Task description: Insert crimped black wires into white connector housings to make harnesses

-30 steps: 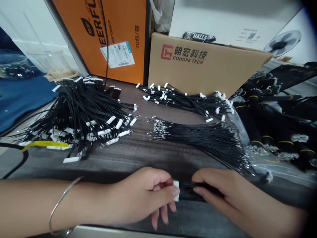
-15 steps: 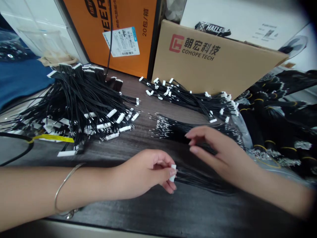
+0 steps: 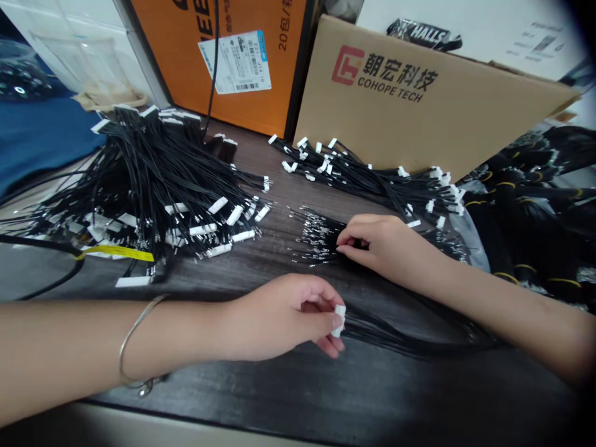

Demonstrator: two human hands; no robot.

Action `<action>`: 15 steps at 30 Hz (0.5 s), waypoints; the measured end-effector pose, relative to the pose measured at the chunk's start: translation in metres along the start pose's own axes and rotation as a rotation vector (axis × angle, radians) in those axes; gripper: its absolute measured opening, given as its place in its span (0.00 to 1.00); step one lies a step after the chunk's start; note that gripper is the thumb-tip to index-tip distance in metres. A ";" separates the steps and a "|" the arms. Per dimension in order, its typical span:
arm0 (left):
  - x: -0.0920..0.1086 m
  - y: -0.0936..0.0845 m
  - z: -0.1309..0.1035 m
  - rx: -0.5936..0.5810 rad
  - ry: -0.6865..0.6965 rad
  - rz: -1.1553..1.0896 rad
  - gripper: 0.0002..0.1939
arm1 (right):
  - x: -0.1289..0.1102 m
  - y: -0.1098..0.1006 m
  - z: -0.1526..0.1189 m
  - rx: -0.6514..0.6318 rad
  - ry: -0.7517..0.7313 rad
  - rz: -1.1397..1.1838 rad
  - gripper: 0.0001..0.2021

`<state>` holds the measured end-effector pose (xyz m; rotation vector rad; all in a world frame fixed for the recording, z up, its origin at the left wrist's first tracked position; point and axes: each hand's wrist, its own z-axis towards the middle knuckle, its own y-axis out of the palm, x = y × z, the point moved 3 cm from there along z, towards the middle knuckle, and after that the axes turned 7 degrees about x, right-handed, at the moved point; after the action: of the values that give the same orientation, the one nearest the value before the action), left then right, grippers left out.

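Between the thumb and fingers of my left hand [image 3: 293, 320] is a small white connector [image 3: 339, 320]. Several black wires [image 3: 405, 343] run out of it to the right, over the table. My right hand [image 3: 384, 248] has its thumb and index finger pinched together at a flat bundle of loose black wires [image 3: 316, 236], close to the bare metal ends. Exactly how many wires sit in that pinch is hidden by the fingers. The bundle's far end shows beyond my right wrist.
A big heap of wired white connectors [image 3: 153, 167] lies on the left, with a yellow tag [image 3: 118, 251] on a cable. Behind the bundle is a row of cables with white plugs [image 3: 363, 171]. Cardboard box [image 3: 386, 118] and orange box [image 3: 233, 68] stand behind; black wire bundles [image 3: 516, 217] lie right.
My right hand has come down and left onto the loose wire bundle, and its spread fingers have closed into a pinch. The left hand still holds the connector. The view has shifted slightly.
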<state>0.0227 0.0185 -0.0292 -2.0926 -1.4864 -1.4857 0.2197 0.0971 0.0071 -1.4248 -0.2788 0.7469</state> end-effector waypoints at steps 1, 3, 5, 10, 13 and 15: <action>0.000 0.000 0.000 -0.004 0.001 -0.004 0.07 | 0.000 0.000 0.000 -0.008 0.012 0.001 0.11; 0.000 0.000 0.001 -0.010 0.000 -0.008 0.08 | 0.001 0.002 0.000 -0.018 0.038 0.006 0.11; 0.000 0.000 0.000 -0.017 -0.003 -0.007 0.08 | 0.003 0.003 0.002 -0.017 0.063 0.013 0.11; 0.001 -0.001 0.000 -0.030 -0.013 -0.009 0.09 | 0.007 0.006 0.007 -0.032 0.093 0.043 0.11; 0.001 -0.001 0.001 -0.036 -0.017 -0.015 0.08 | 0.007 0.008 0.007 -0.024 0.118 0.076 0.12; 0.001 -0.001 0.002 -0.035 -0.014 -0.021 0.08 | 0.007 0.009 0.006 0.002 0.148 0.105 0.12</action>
<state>0.0228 0.0208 -0.0302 -2.1178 -1.5017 -1.5185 0.2187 0.1059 -0.0024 -1.4932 -0.0891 0.7223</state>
